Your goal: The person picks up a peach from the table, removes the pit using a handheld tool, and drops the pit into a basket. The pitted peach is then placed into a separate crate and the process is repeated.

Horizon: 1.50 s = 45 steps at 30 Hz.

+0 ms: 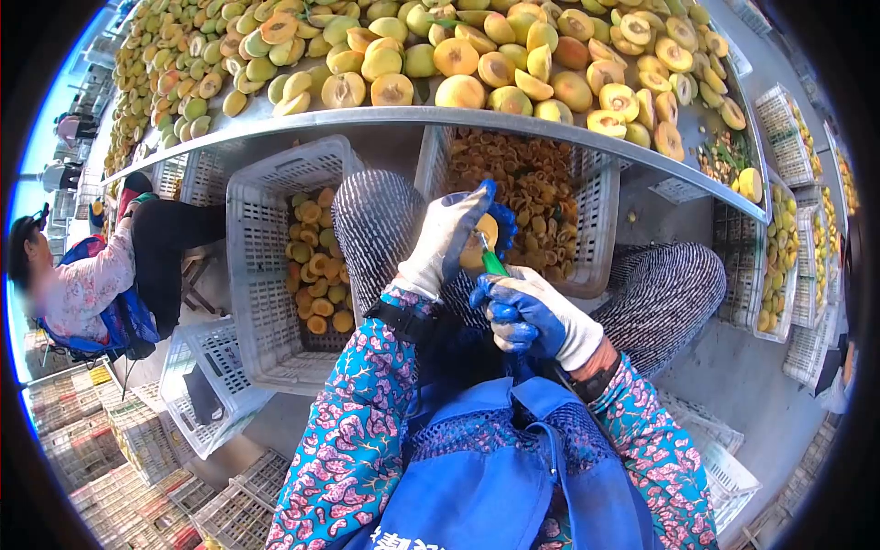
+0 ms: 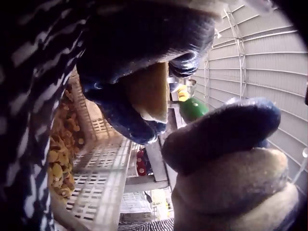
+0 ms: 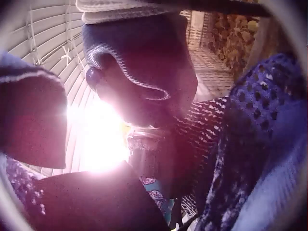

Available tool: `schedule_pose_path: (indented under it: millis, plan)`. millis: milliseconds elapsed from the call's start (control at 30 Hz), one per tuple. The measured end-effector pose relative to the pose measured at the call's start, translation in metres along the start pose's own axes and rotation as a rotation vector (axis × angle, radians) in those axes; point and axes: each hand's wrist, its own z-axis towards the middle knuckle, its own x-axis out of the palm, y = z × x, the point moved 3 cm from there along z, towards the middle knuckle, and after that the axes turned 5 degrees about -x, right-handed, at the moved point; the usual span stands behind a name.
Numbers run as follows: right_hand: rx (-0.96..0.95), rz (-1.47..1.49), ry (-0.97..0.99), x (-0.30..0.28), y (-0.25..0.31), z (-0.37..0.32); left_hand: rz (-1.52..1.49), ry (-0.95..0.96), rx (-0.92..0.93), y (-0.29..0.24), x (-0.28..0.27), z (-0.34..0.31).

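In the head view the left hand [image 1: 449, 234], in a white and blue glove, grips a halved fruit [image 1: 478, 240] with its cut face toward the right hand. The right hand [image 1: 536, 316], gloved alike, has its fingers curled round the green handle [image 1: 493, 264] of a small tool whose tip is at the fruit. The left wrist view shows the fruit half [image 2: 150, 91] between the left fingers, with the green handle [image 2: 193, 109] above the right hand's [image 2: 231, 163] curled fingers. Glare covers much of the right wrist view, and the tool is hidden there.
A metal-edged table [image 1: 403, 115] heaped with halved fruit lies ahead. Beneath it are a crate [image 1: 596, 225] of small dried-looking pieces and, at left, a crate [image 1: 266, 302] of fruit halves. Another person [image 1: 82, 284] sits at far left. Stacked crates [image 1: 119, 422] stand at lower left.
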Motion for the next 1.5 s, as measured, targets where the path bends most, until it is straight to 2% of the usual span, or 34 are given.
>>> schedule_pose_path:
  millis: [33,67,100,200,233,333,367,433,467,533,600,667,700,733,800,833,867,933,967,1033,1067,1100,1133,1233,1333,1367,1433,1467,1500]
  plan:
    - [0.003,0.008,-0.017,-0.002,-0.003,0.003,-0.038,-0.012,-0.041,-0.012,0.007,-0.004]
    - [0.004,0.011,-0.027,-0.002,-0.003,0.007,-0.273,-0.052,-0.304,-0.019,0.015,-0.015]
    - [-0.018,-0.098,-0.124,0.005,0.001,0.006,-0.346,-0.088,-0.212,-0.016,0.013,-0.015]
    - [-0.204,-0.618,-0.082,-0.008,0.003,0.017,-0.426,-0.123,-0.197,-0.016,0.014,-0.015]
    - [-0.166,-0.692,-0.11,-0.011,0.005,0.016,-0.445,-0.106,-0.212,-0.015,0.013,-0.015]
    - [-0.206,-0.901,-0.165,-0.01,0.006,0.018,-0.41,-0.068,-0.215,-0.009,0.008,-0.01]
    - [-0.374,-1.021,-0.133,-0.014,0.005,0.022,-0.359,-0.123,-0.19,-0.002,0.004,-0.007]
    - [-0.134,-0.5,-0.085,-0.007,0.006,0.017,0.014,-0.115,0.246,-0.014,0.003,-0.013]
    - [-0.018,-0.24,-0.067,-0.003,0.007,0.013,-0.023,-0.133,0.102,-0.011,0.003,-0.012]
    - [0.021,-0.076,-0.024,0.003,0.003,0.013,-0.112,-0.178,-0.189,-0.032,0.012,-0.02]
    - [0.007,0.127,0.153,-0.004,0.001,0.013,-0.323,-0.033,-0.295,-0.008,0.005,-0.004]
    - [0.02,0.338,0.224,-0.005,-0.001,0.013,-0.496,-0.005,-0.266,-0.003,0.008,-0.001]
    - [-0.012,0.317,0.219,-0.003,0.001,0.012,-0.584,0.023,-0.209,-0.004,0.011,0.0]
    - [-0.008,0.326,0.227,-0.003,0.003,0.012,-0.62,0.089,-0.231,-0.012,0.015,-0.005]
    - [0.009,0.349,0.247,-0.001,0.003,0.013,-0.585,0.062,-0.092,-0.012,0.012,-0.011]
    - [-0.005,0.266,0.242,0.0,0.0,0.015,-0.372,0.024,-0.027,-0.003,0.002,-0.004]
    - [-0.026,0.102,0.13,0.002,-0.003,0.014,-0.16,-0.013,0.034,0.015,-0.014,0.005]
    - [-0.071,-0.232,-0.096,0.008,0.0,0.009,0.009,-0.044,0.005,0.013,-0.011,0.005]
    - [-0.05,-0.171,-0.108,0.007,-0.004,0.007,-0.035,-0.041,-0.084,0.014,-0.007,0.003]
    - [0.042,0.098,0.08,-0.002,-0.006,0.003,-0.116,-0.028,-0.242,-0.011,0.012,-0.008]
    - [0.092,0.226,0.178,-0.009,-0.007,0.003,-0.106,0.036,-0.275,-0.019,0.019,-0.013]
    - [0.129,0.487,0.382,-0.007,-0.008,0.004,-0.049,0.069,-0.235,-0.026,0.021,-0.015]
    - [0.117,0.542,0.422,-0.009,-0.009,0.003,0.009,0.102,-0.198,-0.03,0.024,-0.017]
    - [0.086,0.727,0.59,-0.004,-0.011,0.007,-0.152,0.154,-0.143,-0.034,0.03,-0.016]
    - [0.103,0.88,0.701,-0.001,-0.012,0.016,-0.492,0.112,-0.157,-0.021,0.033,-0.007]
    - [0.079,0.9,0.703,-0.002,-0.013,0.019,-0.616,0.154,-0.129,-0.014,0.032,0.0]
    - [0.022,0.892,0.734,-0.003,-0.007,0.017,-0.648,-0.056,-0.045,-0.012,0.024,0.002]
    - [-0.035,0.838,0.708,-0.004,0.001,0.011,-0.657,-0.159,0.004,-0.015,0.019,0.003]
    - [-0.119,0.668,0.602,-0.013,0.007,0.007,-0.552,-0.255,0.053,-0.01,0.011,0.007]
